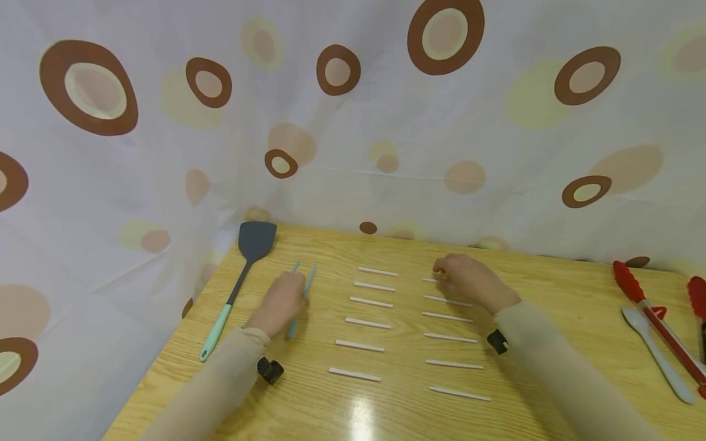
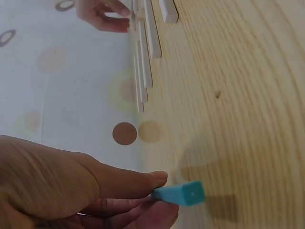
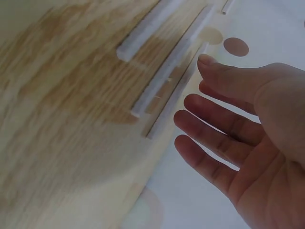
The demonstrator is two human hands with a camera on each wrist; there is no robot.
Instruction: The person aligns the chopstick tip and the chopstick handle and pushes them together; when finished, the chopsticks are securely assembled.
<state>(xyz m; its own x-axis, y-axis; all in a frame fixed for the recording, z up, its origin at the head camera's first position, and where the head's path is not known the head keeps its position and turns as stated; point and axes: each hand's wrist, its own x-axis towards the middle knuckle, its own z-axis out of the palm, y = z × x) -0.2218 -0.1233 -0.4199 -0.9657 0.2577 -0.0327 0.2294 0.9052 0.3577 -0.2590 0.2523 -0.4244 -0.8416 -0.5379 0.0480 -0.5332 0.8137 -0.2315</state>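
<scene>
My left hand point(image 1: 282, 301) pinches a blue stick point(image 2: 183, 194) between thumb and fingers, its square end showing in the left wrist view. In the head view two thin blue lengths, one of them a blue stick point(image 1: 311, 277), stick out past this hand over the left of the table. On the other side, my right hand point(image 1: 469, 280) hovers by the farthest white stick point(image 1: 430, 280) in the right column, partly hiding it. Its fingers point(image 3: 214, 119) are spread and loosely bent, with nothing between them. Several white sticks point(image 1: 371, 302) form another column between the hands.
At the left edge of the wooden table point(image 1: 397, 416) lies a spatula point(image 1: 237, 288) with a mint handle. Red-tipped tongs point(image 1: 656, 318) and a grey spoon point(image 1: 656, 352) lie at the right, beside another red-tipped utensil point(image 1: 697, 297). A patterned curtain point(image 1: 386, 122) hangs behind.
</scene>
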